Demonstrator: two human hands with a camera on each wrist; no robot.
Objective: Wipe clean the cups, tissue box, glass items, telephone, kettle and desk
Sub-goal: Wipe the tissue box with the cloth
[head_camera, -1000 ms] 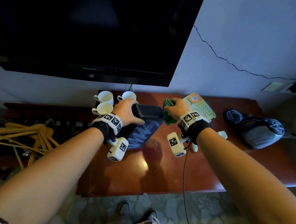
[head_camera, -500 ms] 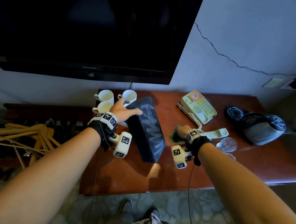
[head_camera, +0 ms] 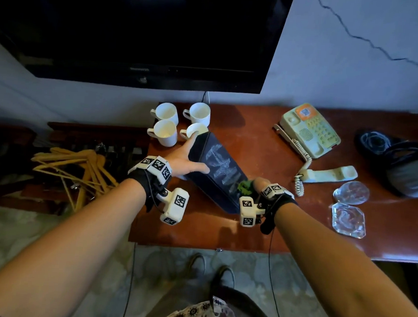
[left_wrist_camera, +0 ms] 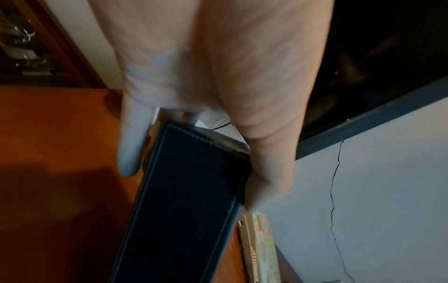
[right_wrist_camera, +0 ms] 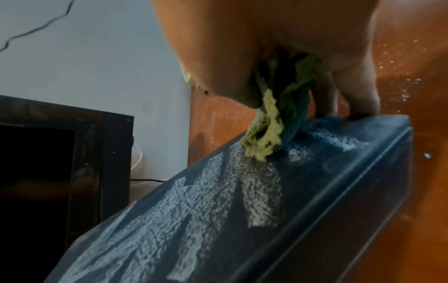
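Note:
A dark navy tissue box [head_camera: 217,173] [left_wrist_camera: 184,201] [right_wrist_camera: 242,210] stands tilted on the red-brown desk [head_camera: 260,230], its broad face streaked with pale wet marks. My left hand [head_camera: 191,157] [left_wrist_camera: 218,86] grips its far end, thumb on one side and fingers on the other. My right hand [head_camera: 260,186] [right_wrist_camera: 278,47] holds a bunched green cloth [head_camera: 245,187] [right_wrist_camera: 274,130] against the box's near face. Several white cups [head_camera: 167,122] sit behind the box. A cream telephone [head_camera: 310,130] lies with its handset [head_camera: 331,174] off. Two glass items [head_camera: 349,208] rest at right. A dark kettle [head_camera: 408,170] stands far right.
A black TV [head_camera: 142,31] hangs on the wall above the desk. Wooden hangers [head_camera: 75,167] are piled on a low rack left of the desk. A coiled cord [head_camera: 299,186] runs from the telephone to the handset. The person's shoes [head_camera: 211,271] show under the desk's front edge.
The box has been turned from lying level between both hands to standing tilted. My right hand with the cloth has come from the box's far end to its near face.

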